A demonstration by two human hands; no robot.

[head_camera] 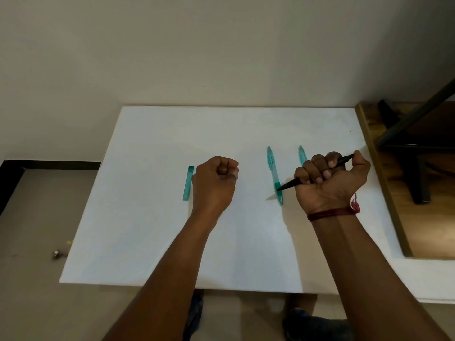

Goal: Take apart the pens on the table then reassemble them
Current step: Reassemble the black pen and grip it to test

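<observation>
My right hand (331, 178) grips a black pen (288, 185) in its fist, above the white table (147, 242); the pen's tip points left and down. A whole teal pen (273, 173) lies lengthwise just left of that hand, under the black tip. A second teal pen (302, 155) lies behind my right hand, mostly hidden by it. My left hand (215, 182) is curled into a fist near the table's middle; nothing shows inside it. A teal pen cap (188, 182) lies flat right beside its left edge.
The table's back edge meets a plain wall. To the right is a wooden surface (394, 193) with a dark metal frame (416, 168) over it. Small bits of debris (56, 253) lie on the floor to the left. My feet (315, 323) show below the front edge.
</observation>
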